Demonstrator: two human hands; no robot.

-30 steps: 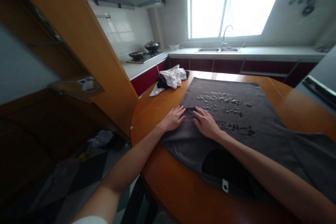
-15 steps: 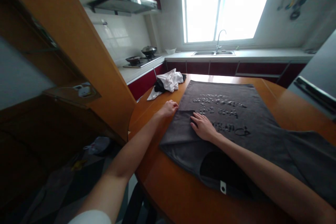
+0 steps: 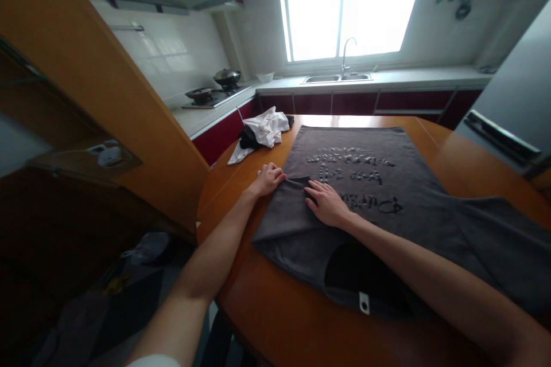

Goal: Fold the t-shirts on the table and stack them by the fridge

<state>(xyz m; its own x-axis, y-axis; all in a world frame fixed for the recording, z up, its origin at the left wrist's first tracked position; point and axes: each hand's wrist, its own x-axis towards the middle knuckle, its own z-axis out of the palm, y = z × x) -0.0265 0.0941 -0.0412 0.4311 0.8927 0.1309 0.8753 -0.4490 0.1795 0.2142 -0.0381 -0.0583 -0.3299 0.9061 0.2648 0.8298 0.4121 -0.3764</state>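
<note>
A dark grey shirt (image 3: 413, 172) with raised lettering on it lies spread over the wooden table (image 3: 232, 195). Its collar, a black inner patch and a small white tag (image 3: 364, 303) face me. On the left, the sleeve is folded over the body. My left hand (image 3: 267, 179) pinches the sleeve's end at the shirt's left edge. My right hand (image 3: 327, 204) lies flat on the sleeve and the shirt front, fingers a little apart, near the lettering.
A crumpled heap of white and black cloth (image 3: 267, 128) sits at the table's back left. Beyond are a stove (image 3: 213, 98) with pans, a sink (image 3: 338, 78) and a counter. A wooden partition (image 3: 107, 86) stands at the left.
The view has shifted slightly right and down, so things appear further left and higher. Both hands stay at the same places on the sleeve.
</note>
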